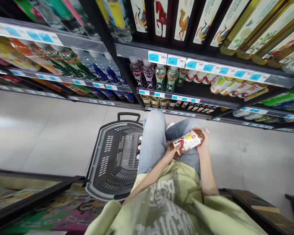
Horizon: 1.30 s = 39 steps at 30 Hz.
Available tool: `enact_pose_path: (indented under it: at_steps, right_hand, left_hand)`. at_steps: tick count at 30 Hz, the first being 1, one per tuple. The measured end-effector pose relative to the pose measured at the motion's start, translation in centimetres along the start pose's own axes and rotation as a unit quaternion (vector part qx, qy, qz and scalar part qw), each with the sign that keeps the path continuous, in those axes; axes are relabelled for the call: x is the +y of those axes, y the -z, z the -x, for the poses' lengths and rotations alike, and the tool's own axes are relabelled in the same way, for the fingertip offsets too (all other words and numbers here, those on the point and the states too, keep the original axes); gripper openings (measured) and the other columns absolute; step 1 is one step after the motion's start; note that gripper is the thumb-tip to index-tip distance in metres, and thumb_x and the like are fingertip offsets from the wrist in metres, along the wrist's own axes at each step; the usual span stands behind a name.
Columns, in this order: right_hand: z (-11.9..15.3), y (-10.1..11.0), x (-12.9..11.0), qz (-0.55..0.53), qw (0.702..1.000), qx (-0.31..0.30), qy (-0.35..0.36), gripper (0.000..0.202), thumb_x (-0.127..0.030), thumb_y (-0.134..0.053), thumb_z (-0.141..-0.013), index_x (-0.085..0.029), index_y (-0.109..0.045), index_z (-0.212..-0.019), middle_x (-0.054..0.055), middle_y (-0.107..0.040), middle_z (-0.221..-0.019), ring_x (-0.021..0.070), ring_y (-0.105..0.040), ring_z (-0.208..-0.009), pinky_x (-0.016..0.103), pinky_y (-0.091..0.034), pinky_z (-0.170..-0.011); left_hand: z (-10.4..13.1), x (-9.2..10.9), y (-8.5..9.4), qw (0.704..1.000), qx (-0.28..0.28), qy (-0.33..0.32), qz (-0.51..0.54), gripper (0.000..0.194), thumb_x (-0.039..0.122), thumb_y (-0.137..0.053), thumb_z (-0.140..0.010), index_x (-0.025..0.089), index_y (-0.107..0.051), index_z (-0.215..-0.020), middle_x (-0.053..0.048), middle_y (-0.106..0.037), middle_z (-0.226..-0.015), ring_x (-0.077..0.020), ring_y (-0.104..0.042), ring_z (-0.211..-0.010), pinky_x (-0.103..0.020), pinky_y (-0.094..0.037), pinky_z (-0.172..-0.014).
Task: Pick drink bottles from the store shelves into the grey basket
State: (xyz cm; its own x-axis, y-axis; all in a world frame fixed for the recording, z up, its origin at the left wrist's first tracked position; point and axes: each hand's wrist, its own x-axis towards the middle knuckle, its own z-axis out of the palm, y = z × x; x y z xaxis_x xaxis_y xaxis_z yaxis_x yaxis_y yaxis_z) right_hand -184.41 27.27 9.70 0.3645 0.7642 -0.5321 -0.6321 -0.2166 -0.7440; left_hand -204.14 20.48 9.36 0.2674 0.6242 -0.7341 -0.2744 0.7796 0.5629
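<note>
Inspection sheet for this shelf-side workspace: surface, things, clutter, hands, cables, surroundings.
Surface: pale tile floor; no spill seen.
Things: amber-brown drink bottle with a white label, held slanted over the lap.
Clutter: grey slotted basket on the floor beside the left leg; three white caps visible in it, partly hidden by that leg.
Hands: left hand grips the bottle's lower-left end in view; right hand grips its upper-right end.
Cables: nothing seen.
Surroundings: shelving ahead, stocked with bottled drinks; blue-and-white price labels along its edges.
</note>
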Motion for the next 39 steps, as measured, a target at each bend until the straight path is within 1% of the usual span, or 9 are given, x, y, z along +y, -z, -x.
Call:
enact_pose_path:
  at_steps: [6,11,14,17,20,23,28,32,39]
  right_hand:
    - [-0.1,0.4,0.2,-0.005,1.000,-0.007,0.010,0.024,-0.043,-0.076,-0.083,-0.019,-0.076,-0.089,0.005,-0.083,-0.098,0.0269,-0.081,-0.092,0.043,-0.064,-0.091]
    - [0.0,0.9,0.3,-0.016,1.000,-0.005,0.009,0.024,-0.045,-0.073,-0.084,-0.021,-0.074,-0.088,0.004,-0.083,-0.094,0.0259,-0.081,-0.092,0.046,-0.064,-0.096]
    - [0.2,0.8,0.3,-0.012,1.000,-0.003,0.003,0.024,-0.046,-0.072,-0.084,-0.022,-0.072,-0.086,0.004,-0.082,-0.090,0.0251,-0.081,-0.094,0.043,-0.065,-0.095]
    - [0.3,0.5,0.3,0.003,1.000,-0.011,0.013,0.027,-0.048,-0.070,-0.083,-0.022,-0.073,-0.083,0.006,-0.081,-0.088,0.0249,-0.081,-0.093,0.040,-0.065,-0.092]
    - [0.2,0.4,0.2,0.012,1.000,-0.009,0.014,0.028,-0.050,-0.067,-0.081,-0.023,-0.073,-0.082,0.005,-0.081,-0.086,0.0256,-0.080,-0.090,0.041,-0.065,-0.089]
    - [0.1,0.6,0.1,0.016,1.000,0.001,0.015,0.027,-0.051,-0.068,-0.080,-0.025,-0.071,-0.079,0.004,-0.080,-0.084,0.0257,-0.080,-0.086,0.044,-0.066,-0.088]
    - [0.2,1.0,0.1,0.008,1.000,-0.008,0.026,0.026,-0.050,-0.074,-0.079,-0.025,-0.070,-0.079,0.004,-0.079,-0.083,0.0248,-0.078,-0.084,0.047,-0.066,-0.093]
    - [0.4,1.0,0.0,0.017,1.000,-0.018,0.018,0.022,-0.046,-0.074,-0.078,-0.024,-0.071,-0.079,0.004,-0.080,-0.083,0.0261,-0.078,-0.083,0.049,-0.066,-0.091]
    - [1.2,1.1,0.0,0.021,0.998,-0.035,0.044,0.024,-0.048,-0.072,-0.075,-0.025,-0.073,-0.077,0.003,-0.079,-0.082,0.0268,-0.078,-0.080,0.051,-0.066,-0.088]
  left_hand:
    - [0.4,-0.5,0.1,1.000,0.005,-0.027,0.006,0.071,0.058,-0.080,-0.089,0.018,-0.053,-0.141,-0.017,-0.072,-0.132,-0.0241,-0.073,-0.096,-0.026,-0.053,-0.056]
    - [1.1,-1.4,0.5,0.985,-0.003,-0.171,-0.028,0.083,0.047,-0.095,-0.074,0.022,-0.047,-0.138,-0.015,-0.068,-0.138,-0.0279,-0.071,-0.119,-0.038,-0.063,-0.094]
    - [0.8,-1.9,0.9,0.941,0.024,-0.310,-0.136,0.086,0.035,-0.096,-0.072,0.022,-0.045,-0.140,-0.016,-0.062,-0.142,-0.0309,-0.065,-0.132,-0.050,-0.054,-0.114]
    - [0.4,-2.3,1.5,0.859,0.059,-0.440,-0.254,0.072,0.028,-0.089,-0.077,0.021,-0.050,-0.137,-0.020,-0.054,-0.149,-0.0342,-0.057,-0.143,-0.056,-0.049,-0.119]
    - [0.3,-2.3,1.7,0.820,0.058,-0.478,-0.311,0.060,0.025,-0.084,-0.082,0.023,-0.055,-0.135,-0.019,-0.056,-0.147,-0.0332,-0.059,-0.141,-0.058,-0.050,-0.117]
    - [0.3,-2.0,1.5,0.865,0.041,-0.433,-0.252,0.067,0.027,-0.091,-0.075,0.022,-0.058,-0.134,-0.018,-0.059,-0.147,-0.0330,-0.060,-0.139,-0.056,-0.049,-0.118]
    - [0.2,-0.8,1.1,0.986,-0.030,-0.161,-0.042,0.088,0.040,-0.104,-0.061,0.017,-0.063,-0.135,-0.015,-0.073,-0.130,-0.0293,-0.071,-0.120,-0.044,-0.056,-0.108]
    - [0.3,0.0,1.1,0.996,-0.090,-0.027,-0.003,0.090,0.040,-0.110,-0.045,0.013,-0.073,-0.122,-0.016,-0.079,-0.123,-0.0305,-0.074,-0.114,-0.043,-0.057,-0.105]
    - [1.0,0.3,1.2,0.989,-0.143,0.036,0.026,0.074,0.052,-0.105,-0.057,0.015,-0.080,-0.115,-0.016,-0.082,-0.120,-0.0279,-0.079,-0.104,-0.037,-0.060,-0.097]
